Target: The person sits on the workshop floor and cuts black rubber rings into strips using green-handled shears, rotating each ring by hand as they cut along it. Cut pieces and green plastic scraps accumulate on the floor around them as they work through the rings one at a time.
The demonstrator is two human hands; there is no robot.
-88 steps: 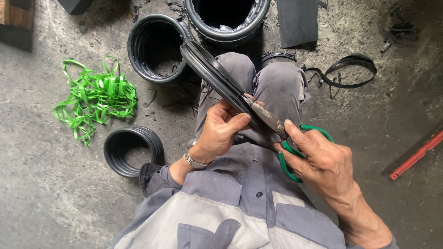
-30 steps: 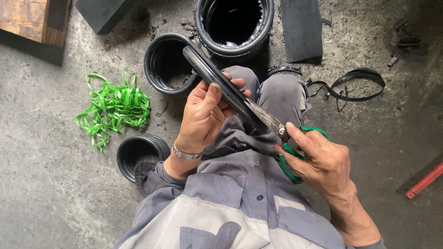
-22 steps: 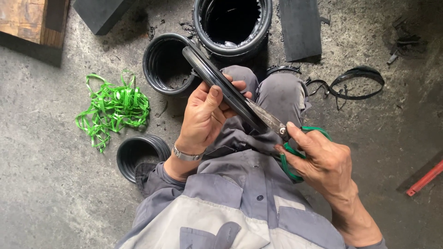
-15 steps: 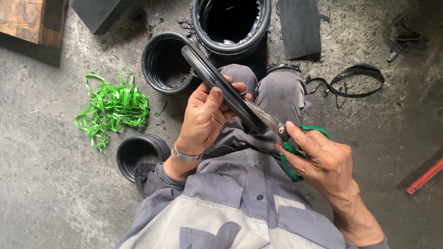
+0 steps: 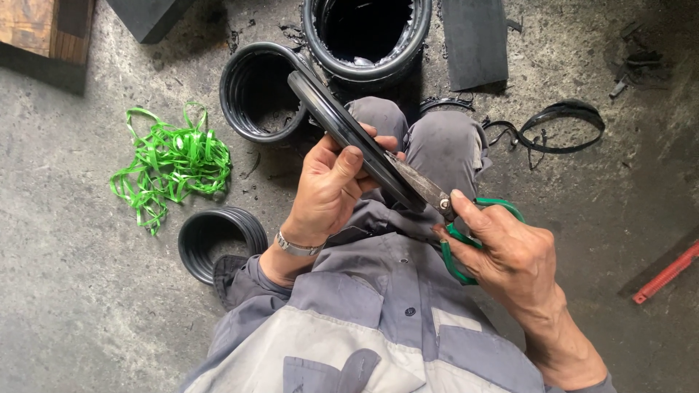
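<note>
The left hand [image 5: 331,185] pinches a black rubber strip [image 5: 342,124] over the lap, while the right hand [image 5: 510,251] is closed through the green handles of scissors [image 5: 429,195] whose blades bite into the strip. The cut looks partway, with most of the strip's length, curving toward the rubber rings [image 5: 258,91] on the floor, seemingly uncut.

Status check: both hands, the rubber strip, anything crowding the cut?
Left hand grips black rubber strip. Right hand works green-handled shears, blades on the strip. Rubber rings and green strapping on floor, clear of the cut.
</note>
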